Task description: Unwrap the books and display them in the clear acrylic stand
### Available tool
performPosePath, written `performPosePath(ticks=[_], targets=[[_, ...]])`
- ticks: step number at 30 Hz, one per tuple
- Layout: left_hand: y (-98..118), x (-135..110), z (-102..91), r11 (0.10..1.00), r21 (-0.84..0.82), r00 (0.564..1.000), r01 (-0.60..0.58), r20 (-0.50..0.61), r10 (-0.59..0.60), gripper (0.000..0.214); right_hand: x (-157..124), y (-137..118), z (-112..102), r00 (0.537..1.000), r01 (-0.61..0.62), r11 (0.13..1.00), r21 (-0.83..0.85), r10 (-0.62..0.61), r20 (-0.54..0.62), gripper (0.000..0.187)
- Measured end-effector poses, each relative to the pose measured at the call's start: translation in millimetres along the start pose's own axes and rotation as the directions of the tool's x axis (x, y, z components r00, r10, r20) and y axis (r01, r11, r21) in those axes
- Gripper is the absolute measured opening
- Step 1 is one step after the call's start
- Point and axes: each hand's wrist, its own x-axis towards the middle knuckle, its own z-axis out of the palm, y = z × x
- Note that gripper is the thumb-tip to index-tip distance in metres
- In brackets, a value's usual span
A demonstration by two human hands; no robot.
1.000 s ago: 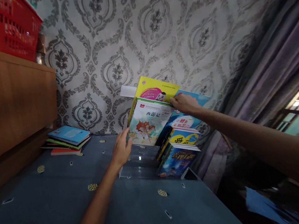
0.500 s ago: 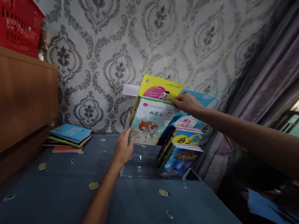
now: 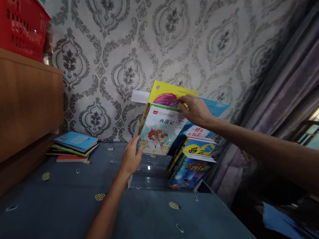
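Observation:
A white storybook (image 3: 161,132) with an illustrated cover leans at the front of upright books in a clear holder (image 3: 144,178) by the wall. Along its left edge lie the fingers of my left hand (image 3: 130,156), stretched out with the thumb apart. The bent fingers and thumb of my right hand (image 3: 196,109) are at the storybook's top edge, near its right corner. Behind it rise a yellow book (image 3: 169,88) and a light blue book (image 3: 214,104). More books, with a dark blue one (image 3: 188,171) in front, stand to the right.
Several thin books (image 3: 75,143) lie stacked on the blue patterned tablecloth (image 3: 79,205) at the back left. A wooden cabinet (image 3: 13,94) carrying a red basket (image 3: 20,28) borders the left side. Curtains (image 3: 297,73) hang on the right, past the table's edge.
My right hand has shifted left along the storybook's top edge, from its right corner, with the fingers a little more spread. My left hand and the books have hardly moved.

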Motion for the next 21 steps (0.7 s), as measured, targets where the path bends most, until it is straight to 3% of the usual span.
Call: performPosePath(ticks=[3,5,8,12,21], targets=[[-2.8,-0.3,0.3,1.000,0.003,1.000,-0.018,-0.004,0.018,0.041,7.5,-27.5,0.3,0.939,0.345,0.931,0.115,-0.343,-0.040,0.042],[-4.0,-0.3,-0.5,0.999,0.010,1.000,-0.031,0.002,0.031,0.040,16.6,-46.6,-0.5,0.902,0.430,0.894,0.125,-0.431,-0.025,0.044],[-3.4,0.1,-2.9,0.999,0.021,0.999,-0.028,0.018,0.028,0.041,31.8,-65.6,-2.4,0.908,0.407,0.910,0.081,-0.413,0.076,0.044],[0.0,0.8,-5.7,0.999,0.039,1.000,-0.014,0.013,0.014,0.039,45.1,-69.3,-3.7,0.898,0.392,0.919,0.053,-0.394,0.197,0.039],[3.3,3.1,-10.1,0.998,0.053,0.999,-0.019,0.039,0.017,0.036,47.7,-63.9,1.7,0.900,0.399,0.916,0.039,-0.400,0.174,0.036]])
